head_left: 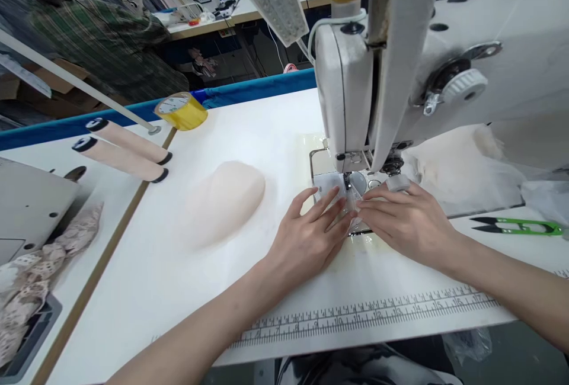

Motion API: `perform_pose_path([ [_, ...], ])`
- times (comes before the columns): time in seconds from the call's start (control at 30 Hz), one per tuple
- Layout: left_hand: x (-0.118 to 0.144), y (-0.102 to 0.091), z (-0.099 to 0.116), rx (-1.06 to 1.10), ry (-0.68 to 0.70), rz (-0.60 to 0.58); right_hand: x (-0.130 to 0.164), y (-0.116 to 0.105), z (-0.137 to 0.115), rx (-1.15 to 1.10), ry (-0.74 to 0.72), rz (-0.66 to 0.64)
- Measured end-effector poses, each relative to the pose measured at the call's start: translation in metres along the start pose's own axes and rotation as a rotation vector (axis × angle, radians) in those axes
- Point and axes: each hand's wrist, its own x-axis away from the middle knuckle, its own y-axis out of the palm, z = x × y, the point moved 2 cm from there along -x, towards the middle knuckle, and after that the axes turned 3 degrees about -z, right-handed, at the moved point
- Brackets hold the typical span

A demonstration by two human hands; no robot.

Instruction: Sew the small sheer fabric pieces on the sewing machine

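Observation:
My left hand [306,237] lies on the bed of a sewing machine [351,89], fingers stretched out and a little apart. Its fingertips press on a small piece of sheer whitish fabric [328,182] beside the presser foot [347,180]. From the other side my right hand [404,219] is closed, its fingertips together at the right edge of the sheer piece, close to the foot. A pale wrap [398,183] sits around one of its fingers. How the fabric runs under the foot is partly hidden by my fingers. Left of my hands rests a beige moulded cup [231,201].
Two thread cones [122,160] and a yellow tape roll [182,111] stand at the back left. Lace [48,266] lies far left. Right are sheer fabric [462,166] and green thread snips [518,226]. A ruler strip [355,317] follows the front edge. A person [102,47] sits beyond.

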Motion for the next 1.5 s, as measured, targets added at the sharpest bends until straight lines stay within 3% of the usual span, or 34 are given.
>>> perform_pose_path([
  [0.4, -0.011, 0.011, -0.019, -0.012, -0.053, 0.025, -0.005, 0.015, 0.012, 0.069, 0.052, 0.031],
  [0.77, -0.004, 0.006, -0.010, -0.016, -0.023, 0.038, 0.000, 0.012, 0.007, 0.096, 0.040, -0.037],
  [1.5, -0.010, 0.010, -0.020, 0.074, -0.059, 0.048, -0.004, 0.013, 0.008, 0.131, 0.096, -0.103],
])
